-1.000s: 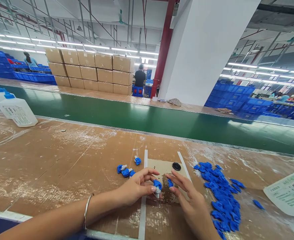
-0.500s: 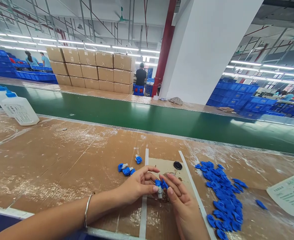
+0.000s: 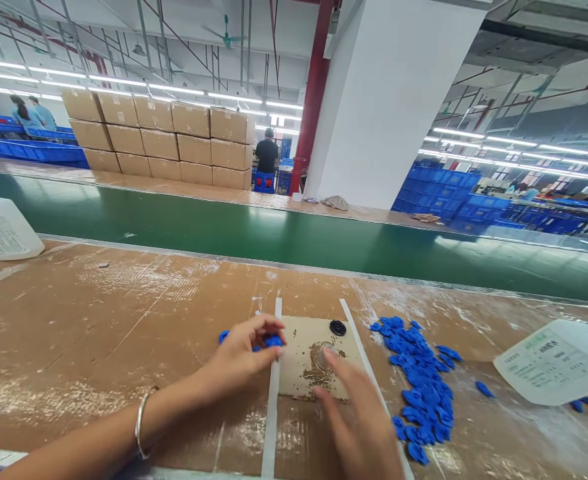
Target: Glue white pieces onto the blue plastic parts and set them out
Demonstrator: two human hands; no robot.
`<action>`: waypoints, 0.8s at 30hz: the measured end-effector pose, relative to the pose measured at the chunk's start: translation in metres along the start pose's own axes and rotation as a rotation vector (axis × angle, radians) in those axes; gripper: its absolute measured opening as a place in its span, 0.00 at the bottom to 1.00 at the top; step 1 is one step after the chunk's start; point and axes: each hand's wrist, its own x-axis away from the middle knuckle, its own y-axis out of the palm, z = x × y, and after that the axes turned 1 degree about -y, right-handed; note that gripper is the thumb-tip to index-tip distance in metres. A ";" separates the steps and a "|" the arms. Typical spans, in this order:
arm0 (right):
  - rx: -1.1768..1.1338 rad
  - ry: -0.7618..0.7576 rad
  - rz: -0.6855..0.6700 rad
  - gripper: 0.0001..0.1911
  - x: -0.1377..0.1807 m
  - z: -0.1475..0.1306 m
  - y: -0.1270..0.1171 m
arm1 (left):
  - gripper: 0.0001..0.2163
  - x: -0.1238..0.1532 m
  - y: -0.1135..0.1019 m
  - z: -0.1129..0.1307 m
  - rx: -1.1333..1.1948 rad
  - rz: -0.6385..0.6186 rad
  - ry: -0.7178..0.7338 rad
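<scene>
My left hand [image 3: 247,352] is closed, with a crumpled blue rubbery piece [image 3: 273,341] between thumb and fingers; any pale fitting in it is hidden. It is just left of a tan cardboard pad [image 3: 294,383], beside another blue piece [image 3: 223,337] on the table. My right hand [image 3: 361,417], smeared by motion, has thumb and forefinger apart and nothing visible between them. Its fingertip is by a small round clear dish [image 3: 325,357] on the wet-spotted pad; contact cannot be told. A black round lid [image 3: 338,327] lies at the pad's far right corner.
A heap of blue pieces [image 3: 424,393] lies right of the white tape strip [image 3: 361,340]. White bottles stand at left [image 3: 7,227] and lie at right [image 3: 554,363]. A green conveyor belt [image 3: 214,223] runs behind, with stacked cartons [image 3: 159,140] and a seated person [image 3: 267,153] beyond.
My hands have moved apart. The left has carried the blue piece leftward; the right has let go and is over the pad's near right side. The camera view has swung right.
</scene>
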 end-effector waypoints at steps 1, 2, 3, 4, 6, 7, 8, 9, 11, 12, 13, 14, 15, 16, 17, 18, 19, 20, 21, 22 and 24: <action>0.084 -0.002 0.058 0.14 0.002 0.013 -0.012 | 0.10 -0.005 -0.013 0.003 -0.215 0.053 0.054; 0.187 0.005 0.065 0.11 0.005 0.028 -0.025 | 0.10 -0.010 -0.026 0.004 -0.461 0.106 0.084; 0.316 0.044 0.026 0.13 0.010 0.044 -0.036 | 0.09 -0.015 -0.040 0.004 -0.710 0.157 0.067; 0.432 0.084 -0.030 0.16 0.016 0.060 -0.046 | 0.09 -0.020 -0.053 0.003 -0.833 0.192 0.040; 0.564 0.189 -0.214 0.20 0.028 0.088 -0.059 | 0.09 -0.028 -0.074 -0.003 -0.979 0.231 -0.035; 0.598 0.246 -0.294 0.20 0.033 0.098 -0.062 | 0.09 -0.030 -0.080 -0.006 -1.002 0.233 -0.062; 0.613 0.288 -0.356 0.21 0.037 0.105 -0.063 | 0.08 -0.032 -0.085 -0.010 -1.034 0.228 -0.082; 0.614 0.316 -0.402 0.22 0.039 0.109 -0.062 | 0.08 -0.033 -0.086 -0.013 -1.061 0.216 -0.091; 0.599 0.331 -0.455 0.23 0.040 0.111 -0.056 | 0.06 -0.034 -0.083 -0.018 -1.092 0.175 -0.074; 0.589 0.328 -0.468 0.23 0.039 0.110 -0.053 | 0.06 -0.034 -0.079 -0.019 -1.095 0.149 -0.050; 0.579 0.325 -0.484 0.23 0.037 0.109 -0.050 | 0.06 -0.033 -0.074 -0.019 -1.091 0.120 -0.020; 0.569 0.320 -0.495 0.24 0.035 0.108 -0.047 | 0.07 -0.033 -0.069 -0.019 -1.082 0.086 0.014; 0.559 0.310 -0.501 0.24 0.032 0.107 -0.044 | 0.09 -0.033 -0.063 -0.019 -1.068 0.048 0.049; 0.545 0.295 -0.511 0.24 0.030 0.107 -0.041 | 0.09 -0.033 -0.058 -0.018 -1.053 0.005 0.083; 0.525 0.277 -0.525 0.23 0.028 0.107 -0.039 | 0.10 -0.033 -0.054 -0.018 -1.037 -0.041 0.114; 0.505 0.258 -0.540 0.22 0.027 0.107 -0.038 | 0.10 -0.033 -0.051 -0.018 -1.022 -0.088 0.142; 0.483 0.242 -0.552 0.22 0.026 0.107 -0.036 | 0.10 -0.034 -0.049 -0.018 -1.005 -0.133 0.165; 0.463 0.228 -0.559 0.21 0.025 0.108 -0.035 | 0.10 -0.034 -0.047 -0.019 -0.990 -0.172 0.182; 0.445 0.219 -0.563 0.21 0.025 0.108 -0.035 | 0.09 -0.035 -0.047 -0.020 -0.974 -0.202 0.192; 0.428 0.215 -0.561 0.21 0.025 0.107 -0.034 | 0.09 -0.035 -0.047 -0.020 -0.959 -0.220 0.196; 0.395 0.211 -0.553 0.21 0.024 0.105 -0.034 | 0.09 -0.036 -0.048 -0.021 -0.935 -0.224 0.191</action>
